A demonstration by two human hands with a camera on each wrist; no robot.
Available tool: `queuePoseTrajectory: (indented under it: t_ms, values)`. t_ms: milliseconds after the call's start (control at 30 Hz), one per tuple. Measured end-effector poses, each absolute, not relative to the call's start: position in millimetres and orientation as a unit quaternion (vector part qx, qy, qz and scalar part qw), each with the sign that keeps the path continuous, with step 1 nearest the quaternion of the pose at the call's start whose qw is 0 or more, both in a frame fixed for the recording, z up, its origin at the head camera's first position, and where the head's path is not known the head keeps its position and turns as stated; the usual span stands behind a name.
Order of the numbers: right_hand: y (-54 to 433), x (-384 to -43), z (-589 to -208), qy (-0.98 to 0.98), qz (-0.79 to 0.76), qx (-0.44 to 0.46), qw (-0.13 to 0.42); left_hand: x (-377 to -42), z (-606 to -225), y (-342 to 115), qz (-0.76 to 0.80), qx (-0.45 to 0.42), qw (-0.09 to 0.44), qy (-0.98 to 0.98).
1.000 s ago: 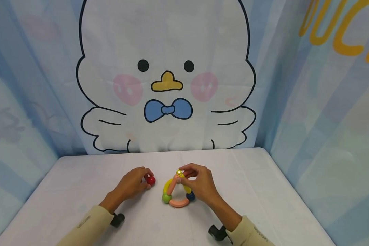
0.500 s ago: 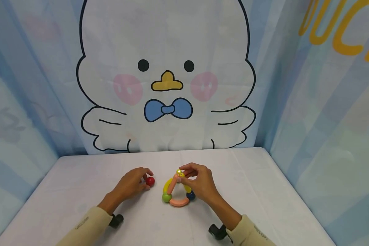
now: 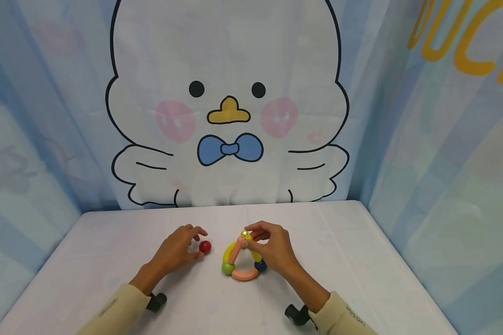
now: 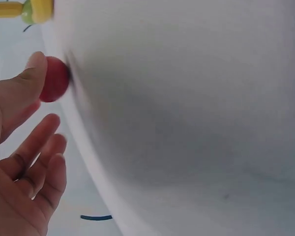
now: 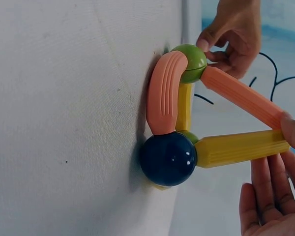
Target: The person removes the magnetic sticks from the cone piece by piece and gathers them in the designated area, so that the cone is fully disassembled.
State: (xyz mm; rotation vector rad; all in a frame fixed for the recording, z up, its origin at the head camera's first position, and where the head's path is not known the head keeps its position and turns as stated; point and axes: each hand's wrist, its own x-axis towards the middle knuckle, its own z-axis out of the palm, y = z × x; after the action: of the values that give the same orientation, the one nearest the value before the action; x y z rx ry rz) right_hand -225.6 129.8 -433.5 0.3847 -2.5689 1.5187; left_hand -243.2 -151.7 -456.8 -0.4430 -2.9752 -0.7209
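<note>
A red ball [image 3: 205,247] rests on the white table. My left hand [image 3: 176,249] is beside it, its raised index finger spread from the thumb, whose tip overlaps the ball's near side. To the right, my right hand [image 3: 276,249] pinches the raised ends of magnetic building sticks, a salmon one [image 5: 243,96] and a yellow one [image 5: 241,147]. They slant up from a base where a curved salmon stick [image 3: 245,275] joins a green ball [image 3: 228,269] to a dark blue ball [image 3: 261,266]. A curved yellow stick [image 3: 227,253] stands behind; another green ball [image 5: 190,136] is partly hidden.
The table [image 3: 339,260] has its far edge against a curtain [image 3: 230,186] with a cartoon bird print. Blue-white curtains also hang on both sides. A black wrist camera mount [image 3: 156,302] sits under the left sleeve, and a similar mount [image 3: 296,315] under the right.
The left fingers have spread from around the red ball, and that hand has drawn back slightly left. The right hand keeps its pinch on the sticks, nearly still.
</note>
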Motion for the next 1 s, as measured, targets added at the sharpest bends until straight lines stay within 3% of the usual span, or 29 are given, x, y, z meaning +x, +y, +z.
queuePoseTrajectory:
  t_ms: [167, 367, 633, 1000]
  values:
    - [129, -226, -433, -0.854, 0.502, 0.123, 0.064, -232, -443, -142, -0.242, -0.167, 0.073, -0.953]
    - [131, -226, -435, -0.848, 0.508, 0.132, 0.071, -215, -430, -112, -0.273, -0.193, 0.089, -0.938]
    - [132, -225, -438, -0.844, 0.506, 0.152, 0.088, -209, -440, -76, -0.326, -0.204, 0.149, -0.911]
    - [130, -222, -436, -0.849, 0.499, 0.146, 0.1, -207, -450, -71, -0.363, -0.195, 0.189, -0.891]
